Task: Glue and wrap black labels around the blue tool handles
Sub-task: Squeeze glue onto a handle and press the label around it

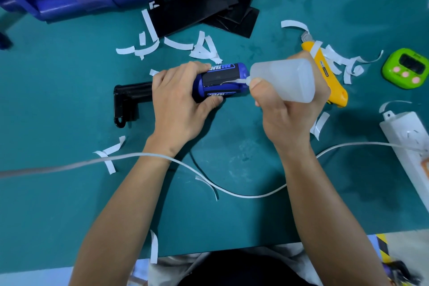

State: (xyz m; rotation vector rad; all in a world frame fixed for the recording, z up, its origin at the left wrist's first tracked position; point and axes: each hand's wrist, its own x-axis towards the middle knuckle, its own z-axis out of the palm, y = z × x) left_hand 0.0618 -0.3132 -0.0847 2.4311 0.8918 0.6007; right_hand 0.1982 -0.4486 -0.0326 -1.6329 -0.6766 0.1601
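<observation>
Midway through, the left hand (178,100) grips a blue tool handle (218,82) over the green bench (69,193), its black label (219,78) partly on. Meanwhile the right hand (290,109) squeezes a glue bottle (283,79) at the loose edge. Spare labels (202,14) wait behind.

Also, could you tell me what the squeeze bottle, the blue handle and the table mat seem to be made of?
The bottle looks like soft translucent plastic, frosted; its milky wall lets light through. The handle looks like hard glossy blue plastic, with bright highlights on its rounded end. The mat is probably rubber or vinyl: matte green, faintly scuffed.
</observation>
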